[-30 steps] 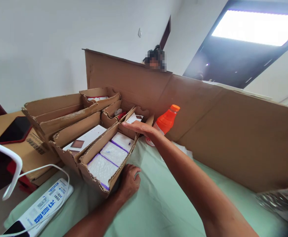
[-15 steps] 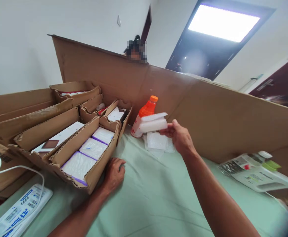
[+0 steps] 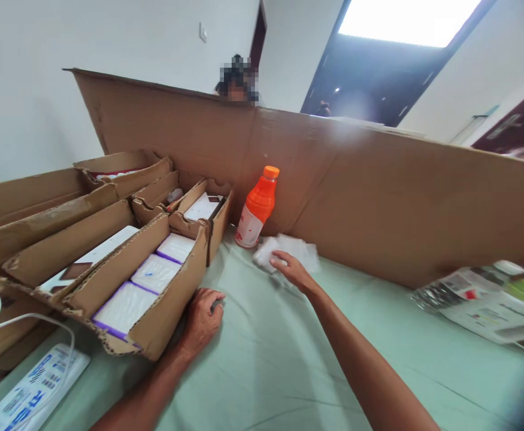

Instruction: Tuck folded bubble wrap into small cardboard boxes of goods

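Note:
My right hand [image 3: 294,270] is over a small pile of translucent white plastic packets [image 3: 304,254] on the green cloth, its fingers stretched out and seeming to touch the near-left packets. Just behind the pile, an orange bottle [image 3: 258,206] with a pale label stands against the cardboard wall. My left hand [image 3: 203,314] rests on the cloth beside an open cardboard tray [image 3: 172,311], fingers curled in. Something small and dark shows between its thumb and fingers; I cannot make it out. White, purple-edged packs [image 3: 129,305] sit in that tray.
Other cardboard trays [image 3: 64,230] at left hold white boxes and small items. A tall cardboard wall [image 3: 378,185] runs across the back, with a person's head [image 3: 237,81] beyond it. A clear bottle and white jug [image 3: 481,314] lie at right; a power strip [image 3: 32,389] lies front left.
My right hand has come down and left, and the white packet it held up now lies with the others on the cloth. My left hand stays in place. The view has shifted slightly.

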`<state>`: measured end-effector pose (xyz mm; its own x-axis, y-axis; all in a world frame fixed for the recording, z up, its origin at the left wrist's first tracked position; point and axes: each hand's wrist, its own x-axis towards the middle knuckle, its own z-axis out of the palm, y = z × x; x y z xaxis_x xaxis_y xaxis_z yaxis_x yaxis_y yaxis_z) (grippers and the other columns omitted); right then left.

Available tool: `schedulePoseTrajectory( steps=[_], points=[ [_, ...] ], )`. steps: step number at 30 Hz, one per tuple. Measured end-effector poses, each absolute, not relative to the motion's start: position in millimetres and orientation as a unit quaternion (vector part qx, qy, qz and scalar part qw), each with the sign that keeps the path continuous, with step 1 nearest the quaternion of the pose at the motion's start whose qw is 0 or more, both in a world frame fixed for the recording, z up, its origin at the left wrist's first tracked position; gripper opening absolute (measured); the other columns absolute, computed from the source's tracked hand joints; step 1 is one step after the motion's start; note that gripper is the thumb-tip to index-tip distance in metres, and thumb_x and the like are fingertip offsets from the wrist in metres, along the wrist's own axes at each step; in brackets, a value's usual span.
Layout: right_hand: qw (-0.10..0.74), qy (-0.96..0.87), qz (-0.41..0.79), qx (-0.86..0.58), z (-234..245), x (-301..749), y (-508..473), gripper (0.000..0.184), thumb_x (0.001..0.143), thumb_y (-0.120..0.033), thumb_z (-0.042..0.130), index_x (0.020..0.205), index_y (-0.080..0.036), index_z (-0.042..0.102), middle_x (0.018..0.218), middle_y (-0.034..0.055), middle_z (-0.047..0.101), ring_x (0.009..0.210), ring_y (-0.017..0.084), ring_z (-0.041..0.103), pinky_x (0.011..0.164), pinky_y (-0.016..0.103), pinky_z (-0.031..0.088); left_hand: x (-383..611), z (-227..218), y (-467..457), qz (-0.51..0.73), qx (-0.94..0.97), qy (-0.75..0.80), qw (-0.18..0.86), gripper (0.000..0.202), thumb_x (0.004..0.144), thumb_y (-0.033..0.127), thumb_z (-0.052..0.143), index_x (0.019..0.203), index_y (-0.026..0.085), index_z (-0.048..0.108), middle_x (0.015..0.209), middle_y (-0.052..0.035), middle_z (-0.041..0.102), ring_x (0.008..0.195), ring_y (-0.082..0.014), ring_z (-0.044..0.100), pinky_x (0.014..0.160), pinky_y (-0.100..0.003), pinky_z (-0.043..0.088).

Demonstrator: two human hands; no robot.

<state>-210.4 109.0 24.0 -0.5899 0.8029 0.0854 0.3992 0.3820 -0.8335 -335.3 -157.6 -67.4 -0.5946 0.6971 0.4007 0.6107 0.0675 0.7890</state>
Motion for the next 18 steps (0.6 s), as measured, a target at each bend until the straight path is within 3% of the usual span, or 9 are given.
schedulePoseTrajectory(
  steps=[3, 6, 13, 18],
  points=[
    [0.261, -0.809, 0.367, -0.377, 26, -212, 103, 0.025, 0.066, -0.042, 0.072, 0.081, -0.022, 0.075, 0.107, 0.0120, 0.077, 0.108, 0.031, 0.067, 0.095, 0.043, 0.051, -334, -64, -157, 0.509, 0.446, 0.735, 0.038, 0.029, 0.075, 0.006, 0.050, 0.090, 0.019, 0.071, 0.090, -0.0063, 0.073, 0.092, -0.0226, 0.064, 0.086, -0.036, 0.050],
    [0.294, -0.816, 0.326, -0.376, 41, -220, 101, 0.030, 0.072, -0.047, 0.063, 0.080, -0.020, 0.074, 0.097, 0.0131, 0.076, 0.099, 0.032, 0.068, 0.094, 0.048, 0.050, -335, -63, -154, 0.507, 0.439, 0.741, 0.035, 0.031, 0.071, 0.004, 0.053, 0.089, 0.019, 0.072, 0.089, -0.0049, 0.074, 0.091, -0.0218, 0.065, 0.085, -0.034, 0.050],
    [0.335, -0.858, 0.321, -0.222, 97, -280, 21, 0.030, 0.082, -0.043, 0.061, 0.095, -0.020, 0.076, 0.090, 0.0067, 0.077, 0.081, 0.022, 0.069, 0.080, 0.036, 0.053, -336, -65, -151, 0.523, 0.425, 0.737, 0.049, 0.030, 0.071, 0.005, 0.053, 0.090, 0.018, 0.072, 0.090, -0.0073, 0.073, 0.092, -0.0238, 0.063, 0.085, -0.037, 0.049],
    [0.358, -0.868, 0.337, -0.064, 140, -338, -68, 0.022, 0.088, -0.033, 0.059, 0.096, -0.021, 0.075, 0.097, 0.0050, 0.077, 0.090, 0.020, 0.070, 0.084, 0.033, 0.053, -335, -68, -148, 0.525, 0.427, 0.734, 0.056, 0.029, 0.068, 0.004, 0.054, 0.088, 0.018, 0.070, 0.090, -0.0075, 0.072, 0.093, -0.0240, 0.062, 0.088, -0.038, 0.048]
  ],
)
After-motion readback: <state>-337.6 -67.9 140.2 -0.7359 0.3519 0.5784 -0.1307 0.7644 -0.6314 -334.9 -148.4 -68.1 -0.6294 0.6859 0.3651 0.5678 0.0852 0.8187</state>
